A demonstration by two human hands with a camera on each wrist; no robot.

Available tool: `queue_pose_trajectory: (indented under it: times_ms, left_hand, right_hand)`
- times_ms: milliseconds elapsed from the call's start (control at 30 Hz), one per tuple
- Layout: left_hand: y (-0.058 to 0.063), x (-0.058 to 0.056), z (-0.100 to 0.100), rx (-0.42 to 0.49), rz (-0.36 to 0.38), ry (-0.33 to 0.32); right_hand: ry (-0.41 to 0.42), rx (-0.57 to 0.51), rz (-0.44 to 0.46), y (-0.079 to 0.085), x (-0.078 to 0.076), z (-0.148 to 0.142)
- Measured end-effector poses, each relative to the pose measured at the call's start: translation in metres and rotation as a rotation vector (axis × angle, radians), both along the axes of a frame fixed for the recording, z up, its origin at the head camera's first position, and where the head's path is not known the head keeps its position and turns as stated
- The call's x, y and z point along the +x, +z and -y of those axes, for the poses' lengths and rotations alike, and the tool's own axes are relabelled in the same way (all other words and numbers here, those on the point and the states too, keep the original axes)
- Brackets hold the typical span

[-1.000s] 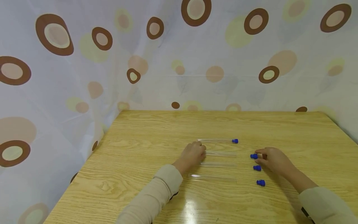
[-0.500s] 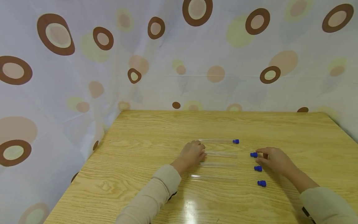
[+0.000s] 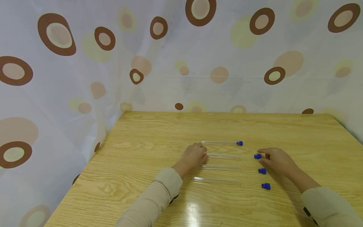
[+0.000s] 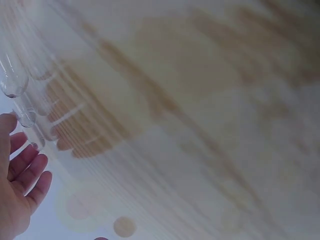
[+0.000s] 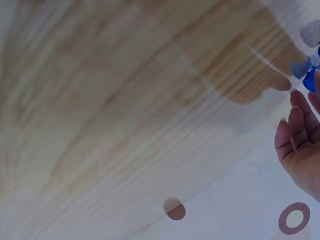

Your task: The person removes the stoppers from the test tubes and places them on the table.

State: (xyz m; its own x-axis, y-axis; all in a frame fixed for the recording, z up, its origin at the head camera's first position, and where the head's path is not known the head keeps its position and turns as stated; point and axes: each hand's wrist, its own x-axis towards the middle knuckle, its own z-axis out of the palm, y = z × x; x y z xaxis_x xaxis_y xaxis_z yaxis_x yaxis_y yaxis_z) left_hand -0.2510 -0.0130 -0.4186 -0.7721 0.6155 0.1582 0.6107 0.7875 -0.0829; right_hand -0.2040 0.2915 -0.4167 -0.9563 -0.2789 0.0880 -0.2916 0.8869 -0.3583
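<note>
Four-like clear test tubes lie side by side on the table, so I count them as several. My left hand (image 3: 193, 156) is at the left end of the second test tube (image 3: 225, 156) from the back. In the left wrist view its fingers (image 4: 39, 185) are loosely bent beside the rounded tube ends (image 4: 26, 118); whether they pinch the tube is unclear. My right hand (image 3: 279, 162) has thumb and index finger apart on either side of a blue stopper (image 3: 257, 156). In the right wrist view this blue stopper (image 5: 311, 79) is beside the thumb.
The farthest test tube (image 3: 218, 142) has a blue stopper (image 3: 239, 143) in its right end. Two more tubes (image 3: 221, 167) lie nearer, with two loose blue stoppers (image 3: 262, 171) at their right. A patterned curtain (image 3: 181, 63) hangs behind the wooden table (image 3: 158, 126).
The stopper by my right hand has shifted slightly away from me. My right thumb and index finger have moved a little farther forward and left around it. The left hand stays almost still.
</note>
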Motion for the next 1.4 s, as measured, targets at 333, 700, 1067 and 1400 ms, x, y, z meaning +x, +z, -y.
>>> queue_pose_trajectory:
  times_ms: [333,700,1067,1400]
  left_hand:
    - [-0.011,-0.009,0.005,0.039,0.002,-0.034]
    - [0.004,-0.008,0.005,0.030,0.019,0.022]
    - [0.009,-0.018,0.002,0.105,0.132,0.076]
    - [0.012,-0.023,-0.005,0.069,0.139,0.102]
  right_hand:
    - [-0.004,0.006,-0.016,0.002,0.001,0.004]
    - [-0.014,-0.015,-0.030,0.005,-0.008,0.008]
    - [0.004,-0.019,-0.085,0.009,-0.019,0.016]
    - [0.008,0.002,-0.083,0.014,-0.025,0.030]
